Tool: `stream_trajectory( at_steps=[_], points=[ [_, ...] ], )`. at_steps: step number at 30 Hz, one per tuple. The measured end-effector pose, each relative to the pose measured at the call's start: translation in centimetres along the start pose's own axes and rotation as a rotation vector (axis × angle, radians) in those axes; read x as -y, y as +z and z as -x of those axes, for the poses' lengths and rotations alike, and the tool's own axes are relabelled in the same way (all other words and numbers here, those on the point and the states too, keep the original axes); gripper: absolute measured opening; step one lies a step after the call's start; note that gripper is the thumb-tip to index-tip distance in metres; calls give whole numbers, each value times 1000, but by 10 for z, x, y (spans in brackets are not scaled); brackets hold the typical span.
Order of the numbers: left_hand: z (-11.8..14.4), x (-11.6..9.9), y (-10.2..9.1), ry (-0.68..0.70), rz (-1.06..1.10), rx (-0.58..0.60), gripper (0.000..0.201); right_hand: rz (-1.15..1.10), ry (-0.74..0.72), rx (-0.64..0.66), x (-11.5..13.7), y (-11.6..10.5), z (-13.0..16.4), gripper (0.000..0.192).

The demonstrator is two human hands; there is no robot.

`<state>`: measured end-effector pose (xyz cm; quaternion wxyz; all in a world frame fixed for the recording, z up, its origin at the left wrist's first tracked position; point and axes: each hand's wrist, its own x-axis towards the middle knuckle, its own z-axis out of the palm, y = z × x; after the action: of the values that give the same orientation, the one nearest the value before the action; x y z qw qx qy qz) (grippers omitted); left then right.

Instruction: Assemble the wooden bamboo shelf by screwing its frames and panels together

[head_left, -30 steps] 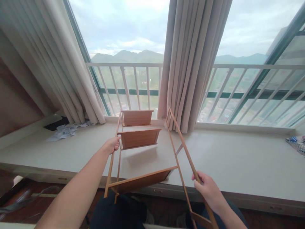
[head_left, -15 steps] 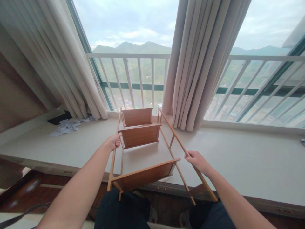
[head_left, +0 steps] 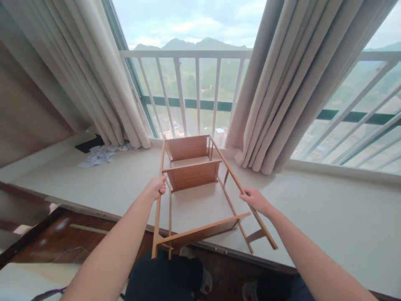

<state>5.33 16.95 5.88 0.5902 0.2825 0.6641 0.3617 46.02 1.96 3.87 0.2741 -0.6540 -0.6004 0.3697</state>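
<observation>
Since a second ago the right hand [head_left: 256, 200] has climbed from the low end of its rail to a spot about halfway up, and the right side frame, which then splayed outward, has swung in until it runs nearly parallel to the left one.

Both hands hold a light brown wooden shelf rack [head_left: 194, 184] with slim side rails and three flat boards set across between them. It lies on its back on the wide beige window ledge [head_left: 313, 217], its long axis running straight away from the person toward the white-railed window [head_left: 194, 83]. Its far end sits close to the glass, between the two cream curtains [head_left: 94, 75], while its near end juts past the ledge's front edge, above the dark wooden floor [head_left: 78, 238] and the person's dark-clothed knees.

The left hand [head_left: 156, 188] is wrapped around the left rail, fingers closed on it, just beside the middle board. The right hand grips the right rail from above, fingers curled over it, just above where the nearest board meets that rail. So the rack lies between the two hands, one rail in each.

Crumpled white paper scraps [head_left: 100, 154] lie well apart on the ledge's far left, by a curtain hem.
</observation>
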Motion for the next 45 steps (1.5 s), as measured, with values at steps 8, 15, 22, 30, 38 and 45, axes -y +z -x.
stream_trajectory(
  at_steps=[8,15,22,30,38,45],
  points=[
    [0,5,-18,31,-47,-22,34,33,-32,59,9,6,-12,22],
    [15,14,-13,34,-70,-33,28,3,-18,44,8,9,-11,34],
    [54,48,-2,30,-14,13,34,25,-10,43,9,-4,-3,44],
    [73,64,16,54,109,6,42,101,10,-24,-5,-16,16,55],
    [95,60,21,59,-13,-10,35,151,36,-92,-20,-29,22,62],
    [130,72,-37,264,-176,-271,44,108,91,-162,-38,-37,29,70]
  ],
)
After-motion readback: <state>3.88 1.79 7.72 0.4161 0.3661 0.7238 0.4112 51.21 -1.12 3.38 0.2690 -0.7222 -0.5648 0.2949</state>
